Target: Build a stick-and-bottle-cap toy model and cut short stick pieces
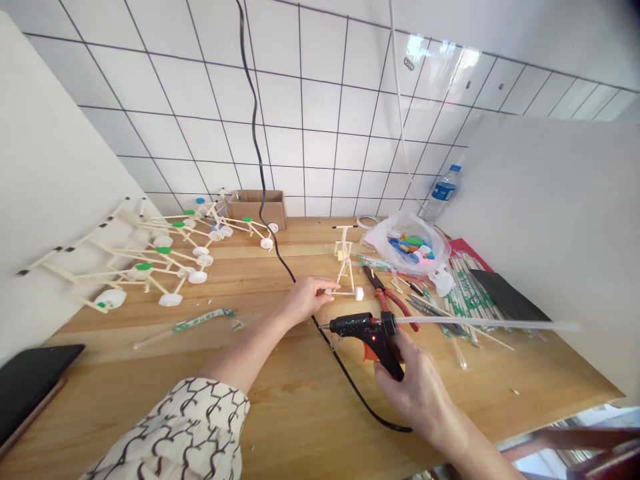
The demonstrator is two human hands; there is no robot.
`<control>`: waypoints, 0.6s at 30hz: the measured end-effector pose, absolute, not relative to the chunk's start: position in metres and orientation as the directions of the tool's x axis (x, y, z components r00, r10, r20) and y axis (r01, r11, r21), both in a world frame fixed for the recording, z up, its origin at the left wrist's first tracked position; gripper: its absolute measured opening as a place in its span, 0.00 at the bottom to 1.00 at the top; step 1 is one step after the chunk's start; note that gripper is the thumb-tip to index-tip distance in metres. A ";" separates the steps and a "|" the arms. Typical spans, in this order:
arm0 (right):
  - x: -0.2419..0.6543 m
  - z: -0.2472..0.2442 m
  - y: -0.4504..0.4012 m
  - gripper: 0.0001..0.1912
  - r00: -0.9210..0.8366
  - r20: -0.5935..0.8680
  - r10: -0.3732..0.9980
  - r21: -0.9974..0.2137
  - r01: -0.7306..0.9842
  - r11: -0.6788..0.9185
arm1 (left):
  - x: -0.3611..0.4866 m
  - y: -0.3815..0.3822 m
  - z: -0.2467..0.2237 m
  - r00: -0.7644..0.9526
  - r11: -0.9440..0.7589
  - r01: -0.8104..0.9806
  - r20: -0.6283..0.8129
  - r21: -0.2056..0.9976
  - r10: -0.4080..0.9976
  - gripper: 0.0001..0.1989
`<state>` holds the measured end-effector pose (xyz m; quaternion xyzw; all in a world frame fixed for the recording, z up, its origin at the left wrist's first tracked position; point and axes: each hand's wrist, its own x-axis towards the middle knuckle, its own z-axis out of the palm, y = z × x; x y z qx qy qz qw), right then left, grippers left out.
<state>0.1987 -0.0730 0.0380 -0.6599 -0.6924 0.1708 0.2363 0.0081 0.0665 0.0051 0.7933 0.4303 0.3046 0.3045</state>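
A small tricycle model (344, 257) of thin wooden sticks stands upright at the middle of the table, with a white cap wheel (359, 294) at its near right end. My left hand (307, 298) has its fingers closed on the near left wheel of this model, which they mostly cover. In my right hand (420, 380) is a black glue gun (363, 325) with a lit red light and a long clear glue stick in its back. Its nozzle points left, just below my left hand, and touches nothing.
Several stick tricycles (165, 250) stand at the left, near a cardboard box (260, 207). At the right are a bag of caps (413, 247), red-handled pliers (385, 290), wrapped sticks (470, 287) and a bottle (443, 193). A black cable (350, 380) crosses the table (280, 413).
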 end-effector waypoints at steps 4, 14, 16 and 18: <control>0.200 0.036 -0.070 0.09 0.001 0.077 0.997 -0.667 0.743 0.050 | 0.008 0.067 0.007 0.452 -0.447 0.510 0.213 0.735 0.866 0.14; 0.204 0.043 -0.060 0.14 0.033 0.155 0.987 -0.708 0.701 0.087 | 0.008 0.063 0.010 0.438 -0.423 0.482 0.207 0.767 0.875 0.14; 0.206 0.046 -0.057 0.15 0.035 0.177 0.984 -0.699 0.707 0.101 | 0.008 0.064 0.009 0.438 -0.424 0.472 0.212 0.773 0.874 0.14; 0.208 0.049 -0.054 0.14 0.026 0.236 0.971 -0.665 0.733 0.143 | 0.008 0.065 0.008 0.430 -0.422 0.474 0.214 0.773 0.877 0.14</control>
